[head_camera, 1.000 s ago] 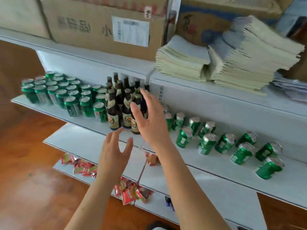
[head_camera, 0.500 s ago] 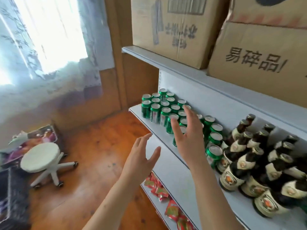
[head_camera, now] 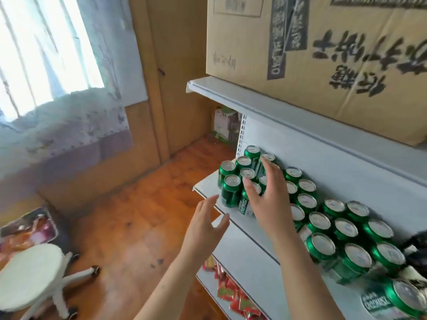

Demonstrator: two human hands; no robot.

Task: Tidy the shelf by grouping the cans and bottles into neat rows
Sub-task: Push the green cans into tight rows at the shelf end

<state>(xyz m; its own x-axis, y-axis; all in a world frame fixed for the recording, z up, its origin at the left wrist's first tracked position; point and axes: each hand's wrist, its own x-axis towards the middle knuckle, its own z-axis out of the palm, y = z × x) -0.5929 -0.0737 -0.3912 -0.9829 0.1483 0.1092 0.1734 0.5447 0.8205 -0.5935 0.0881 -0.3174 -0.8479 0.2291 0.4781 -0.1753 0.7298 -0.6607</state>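
Several green cans [head_camera: 320, 221] stand upright in rows on the white middle shelf [head_camera: 242, 225], running from its left end toward the right. My right hand [head_camera: 269, 199] is spread open in front of the leftmost cans [head_camera: 230, 190], fingers straight, holding nothing. My left hand [head_camera: 204, 229] hovers open lower down, in front of the shelf's front edge, empty. Dark bottles [head_camera: 416, 245] barely show at the right edge.
Large cardboard boxes [head_camera: 323, 54] sit on the top shelf just above the cans. Red snack packets [head_camera: 233, 294] lie on the lower shelf. A white stool [head_camera: 32, 273] stands on the wooden floor at the left, under a curtained window.
The view has swung left along the shelf, from the bottles to the left-end cans. Both hands moved left with it, still open and empty.
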